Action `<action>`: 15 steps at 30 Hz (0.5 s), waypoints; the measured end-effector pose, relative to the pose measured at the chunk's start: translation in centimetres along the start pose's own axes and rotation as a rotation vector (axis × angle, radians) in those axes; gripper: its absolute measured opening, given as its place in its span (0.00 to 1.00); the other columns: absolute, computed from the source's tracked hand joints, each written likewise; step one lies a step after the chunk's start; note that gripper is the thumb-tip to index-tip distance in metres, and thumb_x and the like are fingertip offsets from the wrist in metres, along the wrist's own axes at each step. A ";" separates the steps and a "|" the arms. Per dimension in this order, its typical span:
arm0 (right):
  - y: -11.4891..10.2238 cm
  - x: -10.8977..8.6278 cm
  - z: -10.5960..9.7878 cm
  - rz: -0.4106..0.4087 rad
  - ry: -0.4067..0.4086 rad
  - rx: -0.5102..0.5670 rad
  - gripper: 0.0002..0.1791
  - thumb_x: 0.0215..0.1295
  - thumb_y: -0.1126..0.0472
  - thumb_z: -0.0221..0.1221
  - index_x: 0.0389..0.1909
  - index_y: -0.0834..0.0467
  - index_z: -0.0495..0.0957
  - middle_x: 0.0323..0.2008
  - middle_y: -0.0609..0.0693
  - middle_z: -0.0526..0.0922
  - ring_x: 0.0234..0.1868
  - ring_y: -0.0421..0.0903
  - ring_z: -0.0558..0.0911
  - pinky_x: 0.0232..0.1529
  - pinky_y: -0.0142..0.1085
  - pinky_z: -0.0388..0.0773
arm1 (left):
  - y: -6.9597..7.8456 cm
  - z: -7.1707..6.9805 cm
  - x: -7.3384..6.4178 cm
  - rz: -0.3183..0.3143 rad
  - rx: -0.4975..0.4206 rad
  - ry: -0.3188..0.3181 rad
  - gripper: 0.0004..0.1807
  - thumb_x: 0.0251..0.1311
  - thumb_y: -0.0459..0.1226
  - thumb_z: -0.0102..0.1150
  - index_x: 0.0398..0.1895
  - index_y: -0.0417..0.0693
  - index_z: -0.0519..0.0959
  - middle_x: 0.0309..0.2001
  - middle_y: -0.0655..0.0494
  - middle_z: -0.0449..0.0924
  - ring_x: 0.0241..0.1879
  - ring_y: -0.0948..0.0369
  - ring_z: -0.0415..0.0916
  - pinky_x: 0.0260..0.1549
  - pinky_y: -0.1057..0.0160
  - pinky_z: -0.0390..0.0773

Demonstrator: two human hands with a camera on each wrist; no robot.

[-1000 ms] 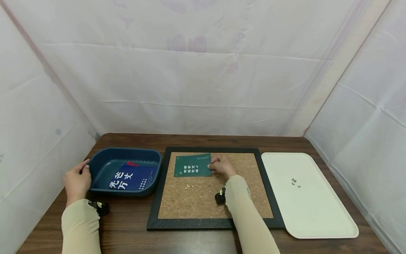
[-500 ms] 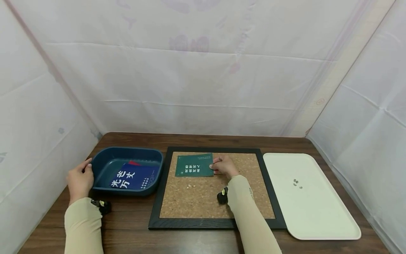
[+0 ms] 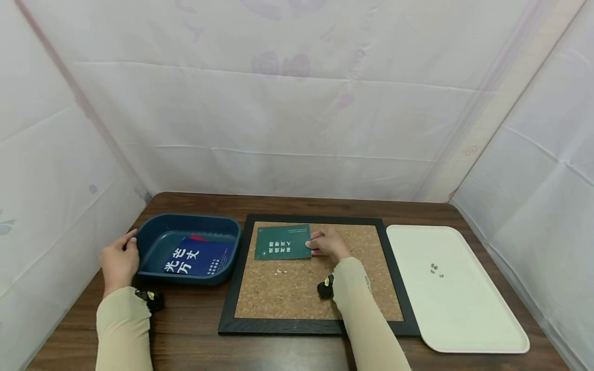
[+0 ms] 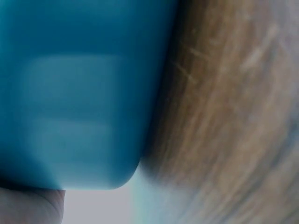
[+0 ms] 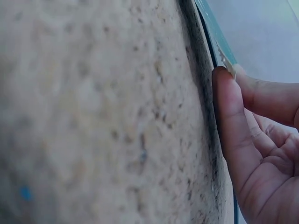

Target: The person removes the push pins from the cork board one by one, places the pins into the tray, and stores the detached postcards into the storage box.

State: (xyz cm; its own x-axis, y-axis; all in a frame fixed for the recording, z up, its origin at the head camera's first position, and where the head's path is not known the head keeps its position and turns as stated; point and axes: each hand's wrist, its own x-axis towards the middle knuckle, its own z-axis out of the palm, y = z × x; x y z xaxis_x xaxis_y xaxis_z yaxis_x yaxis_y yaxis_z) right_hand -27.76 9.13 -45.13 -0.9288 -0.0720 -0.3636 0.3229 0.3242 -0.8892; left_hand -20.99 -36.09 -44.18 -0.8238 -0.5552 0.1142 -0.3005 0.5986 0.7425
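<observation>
My right hand point(image 3: 328, 244) pinches the right edge of a green card point(image 3: 281, 242) with white Chinese lettering, close over the upper left of a black-framed cork board point(image 3: 320, 299). In the right wrist view, thumb and finger meet on the card's edge just off the cork. To the left, my left hand point(image 3: 119, 262) grips the left rim of a dark blue plastic basin point(image 3: 158, 252). Inside the basin lies a dark blue card point(image 3: 199, 257) with white lettering, and a red piece point(image 3: 198, 237) peeks out behind it. The left wrist view shows mostly the basin's outer wall point(image 4: 74, 93).
A cream tray point(image 3: 459, 314) stands right of the board, holding several small metallic pieces point(image 3: 433, 268). Tiny pale bits point(image 3: 280, 271) sit on the cork below the green card. White sheeting point(image 3: 297, 129) encloses the brown wooden table point(image 3: 195, 330) at the back and sides.
The green card has shifted slightly left and nearer over the board, with the right hand still pinching it. The left hand stays on the basin rim. The head view has drifted a little.
</observation>
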 end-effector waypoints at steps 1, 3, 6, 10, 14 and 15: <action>0.0 0.0 0.0 -0.006 -0.005 -0.003 0.15 0.62 0.68 0.62 0.49 0.66 0.77 0.41 0.58 0.80 0.29 0.41 0.80 0.29 0.30 0.82 | 0.0 0.0 0.0 -0.002 0.000 -0.001 0.23 0.74 0.39 0.35 0.68 0.43 0.67 0.66 0.34 0.63 0.67 0.38 0.60 0.66 0.42 0.61; -0.1 -0.1 0.0 -0.016 -0.015 -0.007 0.15 0.62 0.67 0.62 0.50 0.66 0.77 0.42 0.58 0.80 0.29 0.42 0.81 0.30 0.31 0.83 | 0.0 0.0 0.0 -0.006 0.000 -0.004 0.23 0.74 0.39 0.35 0.68 0.44 0.66 0.66 0.34 0.63 0.68 0.38 0.59 0.67 0.42 0.60; -0.4 -0.2 0.0 -0.030 -0.031 -0.006 0.16 0.63 0.67 0.62 0.51 0.66 0.76 0.44 0.59 0.80 0.30 0.43 0.82 0.32 0.32 0.83 | 0.0 0.0 0.1 -0.008 -0.002 -0.004 0.23 0.74 0.39 0.35 0.68 0.44 0.66 0.66 0.34 0.63 0.68 0.38 0.59 0.67 0.42 0.60; -0.8 -0.3 -0.1 -0.033 -0.044 0.000 0.17 0.63 0.66 0.62 0.52 0.66 0.76 0.45 0.59 0.80 0.31 0.43 0.82 0.34 0.34 0.84 | 0.1 0.0 0.0 -0.003 -0.004 -0.001 0.23 0.74 0.39 0.35 0.68 0.43 0.67 0.66 0.34 0.63 0.68 0.38 0.59 0.66 0.42 0.60; -1.2 -0.6 -0.1 -0.050 -0.047 -0.016 0.17 0.63 0.65 0.62 0.52 0.65 0.77 0.43 0.58 0.81 0.30 0.43 0.83 0.35 0.35 0.84 | 0.3 -0.1 -0.1 0.003 -0.010 0.000 0.23 0.74 0.38 0.36 0.68 0.42 0.67 0.66 0.34 0.63 0.67 0.38 0.60 0.66 0.43 0.61; -1.3 -0.6 0.0 -0.054 -0.049 -0.014 0.17 0.62 0.65 0.62 0.51 0.65 0.77 0.42 0.58 0.81 0.30 0.43 0.83 0.36 0.36 0.84 | 0.3 -0.1 -0.1 0.004 -0.011 -0.001 0.23 0.74 0.38 0.36 0.68 0.42 0.67 0.66 0.33 0.63 0.67 0.38 0.59 0.66 0.43 0.61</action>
State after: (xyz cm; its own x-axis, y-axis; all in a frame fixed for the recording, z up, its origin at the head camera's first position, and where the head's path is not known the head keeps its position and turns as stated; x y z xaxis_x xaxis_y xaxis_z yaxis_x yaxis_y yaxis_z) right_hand -27.61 8.77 -43.70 -0.9345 -0.1359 -0.3291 0.2701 0.3317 -0.9039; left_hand -20.92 -35.92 -43.92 -0.8254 -0.5524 0.1161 -0.2920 0.5939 0.7496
